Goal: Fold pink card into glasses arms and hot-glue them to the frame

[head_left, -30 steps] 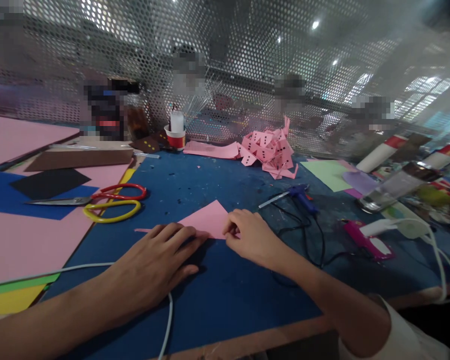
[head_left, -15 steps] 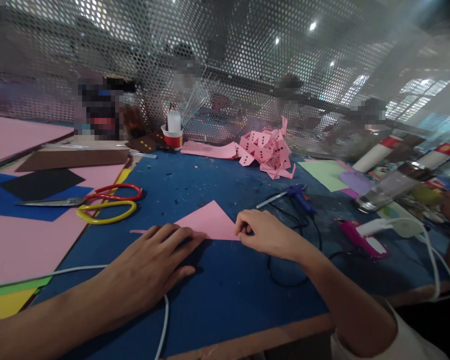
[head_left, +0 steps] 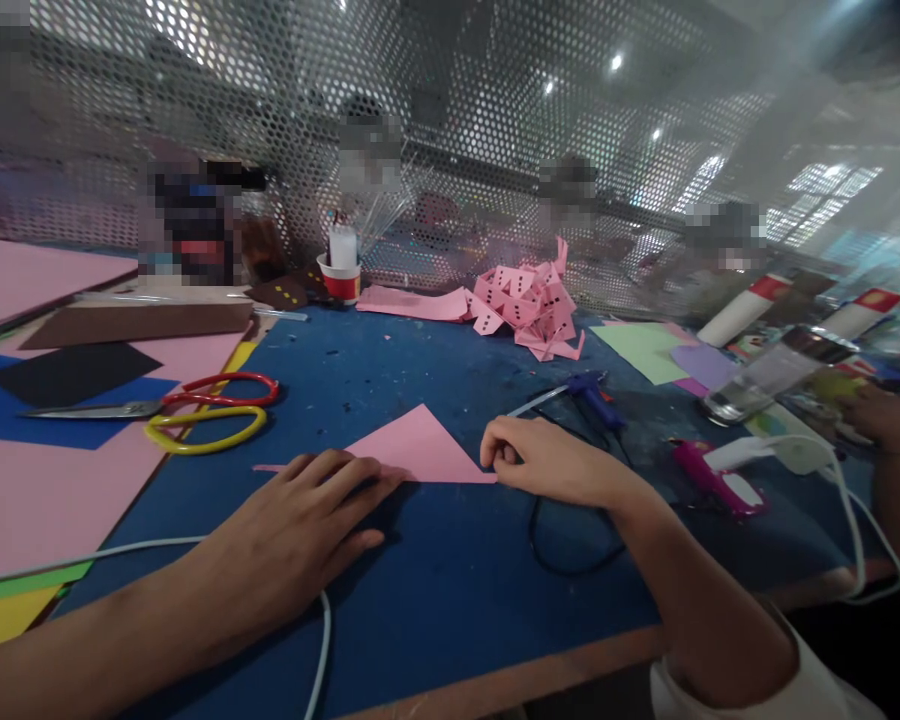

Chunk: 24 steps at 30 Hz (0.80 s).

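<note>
A pink paper triangle [head_left: 429, 445] lies flat on the blue table, its peak pointing away from me. Along its base runs a narrow strip that sticks out past the left corner. My left hand [head_left: 322, 520] rests flat with fingers stretched over the triangle's left part and the strip, hiding that corner. At the right corner, my right hand [head_left: 551, 460] has its fingers curled together, the tips on the strip's end. Just beyond that hand lies a blue glue gun [head_left: 598, 400].
Red-and-yellow-handled scissors [head_left: 217, 405] lie left on coloured sheets. A heap of dotted pink paper pieces [head_left: 526, 308] and a paper cup [head_left: 340, 280] stand at the back. To the right are a magenta glue gun [head_left: 716, 478], a clear jar [head_left: 776, 375] and another person's hand [head_left: 881, 415].
My right hand has slid slightly right along the base of the pink triangle, uncovering its right corner. The left hand stays on the paper. The view has shifted a little.
</note>
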Tool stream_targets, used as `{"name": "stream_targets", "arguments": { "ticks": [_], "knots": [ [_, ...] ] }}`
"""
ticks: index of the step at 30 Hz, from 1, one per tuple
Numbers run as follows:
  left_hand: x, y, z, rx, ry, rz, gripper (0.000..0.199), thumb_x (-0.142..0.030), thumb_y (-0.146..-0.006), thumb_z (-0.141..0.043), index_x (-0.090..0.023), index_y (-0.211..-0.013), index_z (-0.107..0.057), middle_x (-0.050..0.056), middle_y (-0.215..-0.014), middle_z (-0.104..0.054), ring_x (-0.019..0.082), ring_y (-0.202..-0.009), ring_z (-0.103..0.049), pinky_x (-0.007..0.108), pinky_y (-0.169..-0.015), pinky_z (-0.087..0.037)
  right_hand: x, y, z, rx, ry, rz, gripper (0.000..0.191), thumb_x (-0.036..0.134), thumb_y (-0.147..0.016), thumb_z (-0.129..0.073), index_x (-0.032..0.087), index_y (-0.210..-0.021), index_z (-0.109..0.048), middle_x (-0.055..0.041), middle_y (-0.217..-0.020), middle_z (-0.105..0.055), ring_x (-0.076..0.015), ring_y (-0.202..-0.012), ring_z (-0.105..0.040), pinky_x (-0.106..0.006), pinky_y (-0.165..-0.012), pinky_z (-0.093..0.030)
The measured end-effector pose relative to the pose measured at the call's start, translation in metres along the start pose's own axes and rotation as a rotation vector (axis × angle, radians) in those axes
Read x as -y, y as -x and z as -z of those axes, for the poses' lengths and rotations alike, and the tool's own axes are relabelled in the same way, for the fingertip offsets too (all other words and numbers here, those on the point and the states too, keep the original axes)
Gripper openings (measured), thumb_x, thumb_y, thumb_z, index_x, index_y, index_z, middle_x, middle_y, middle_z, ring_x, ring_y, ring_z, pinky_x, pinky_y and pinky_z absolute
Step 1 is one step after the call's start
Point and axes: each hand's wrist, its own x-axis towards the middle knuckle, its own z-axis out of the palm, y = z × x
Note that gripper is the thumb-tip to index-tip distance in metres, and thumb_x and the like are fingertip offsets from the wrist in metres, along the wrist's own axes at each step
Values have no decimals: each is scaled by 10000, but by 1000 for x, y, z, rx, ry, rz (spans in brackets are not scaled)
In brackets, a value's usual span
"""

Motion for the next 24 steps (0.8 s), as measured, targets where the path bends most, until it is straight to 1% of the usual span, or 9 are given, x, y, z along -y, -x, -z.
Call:
{"name": "stream_targets", "arguments": {
  "ticks": [2,5,8,12,15,18,21,24],
  "knots": [
    [0,-1,0,16,17,8,463,-473,-1068,-499,-397,-1524,-488,22,-1356,-645,265,-1115,-585,409,-931,-424,3,-1,-2,-46,-97,-7,183,120,-876,-569,230,-975,-676,31,-870,-692,-122,-752,-618,-245,-650,-391],
    [-1,-3,2,10,60,9,420,-451,-1072,-493,-398,-1486,-531,14,-1344,-658,258,-1094,-598,408,-923,-435,10,-7,-13,-117,-198,52,90,210,-938,-617,214,-991,-690,5,-949,-694,-122,-794,-622,-245,-705,-435],
    [0,-8,7,-28,132,20,361,-379,-1082,-475,-364,-1419,-602,23,-1297,-677,246,-1079,-609,397,-925,-450,14,-15,-26,-110,-181,112,51,218,-941,-666,200,-928,-711,-6,-957,-693,-119,-797,-622,-251,-732,-436],
    [5,-18,9,-87,293,43,303,-319,-1073,-477,-304,-1278,-700,40,-1188,-691,224,-1076,-624,347,-927,-479,12,-22,-37,-102,-150,126,10,199,-915,-715,198,-909,-723,-9,-931,-689,-123,-779,-613,-257,-719,-425],
    [8,-28,5,-110,387,122,244,-320,-1039,-524,-256,-1063,-758,37,-1009,-688,201,-941,-634,313,-833,-480,9,-23,-38,-109,-147,129,10,191,-909,-719,197,-901,-721,-3,-918,-682,-121,-768,-604,-257,-710,-423],
    [6,-39,3,-91,415,248,196,-311,-975,-578,-228,-918,-747,31,-887,-677,193,-827,-625,296,-737,-457,8,-23,-39,-120,-134,148,15,183,-907,-720,194,-899,-715,1,-914,-678,-119,-769,-600,-255,-713,-425],
    [1,-47,4,-59,394,357,169,-317,-919,-601,-228,-841,-723,13,-827,-683,188,-777,-630,285,-688,-433,7,-23,-39,-124,-130,159,9,187,-910,-718,193,-906,-712,2,-916,-678,-118,-768,-600,-254,-716,-427],
    [-2,-52,5,-44,368,420,162,-323,-880,-599,-233,-830,-724,9,-832,-713,192,-782,-657,282,-684,-436,8,-23,-39,-125,-127,161,13,180,-910,-716,191,-908,-710,-1,-917,-680,-119,-772,-603,-252,-716,-427]
  ]
}}
